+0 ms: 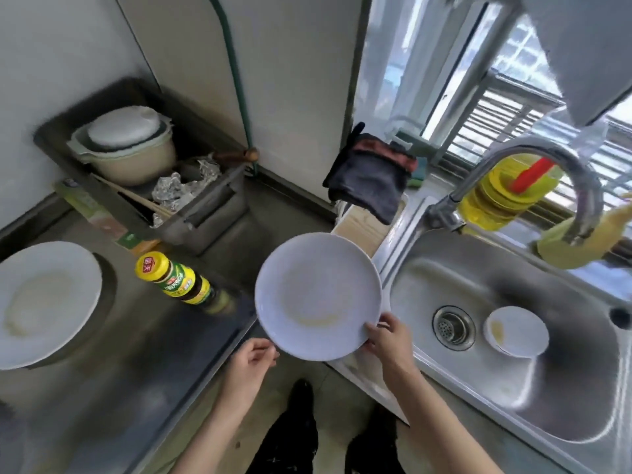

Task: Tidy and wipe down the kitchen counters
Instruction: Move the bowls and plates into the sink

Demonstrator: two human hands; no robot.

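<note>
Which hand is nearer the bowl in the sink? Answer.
Right. The right hand grips the plate left of the sink holding the bowl; the left hand is farther left, at the plate's opposite edge.

The stainless sink basin [478, 275] at lower right offers the widest open room, broken only by a small white bowl [516, 331] just beside the drain strainer [453, 327], with the curved faucet [590, 200] arching over its upper edge. At centre a white plate [318, 295], held at its rim by the right hand [386, 340], fills the gap between the dark counter [136, 388] and the sink. A sauce bottle [174, 278] stands between that plate and a second plate [44, 302] at the left edge, and a rack [205, 217] holding a pot [136, 165] blocks the upper left.
</note>
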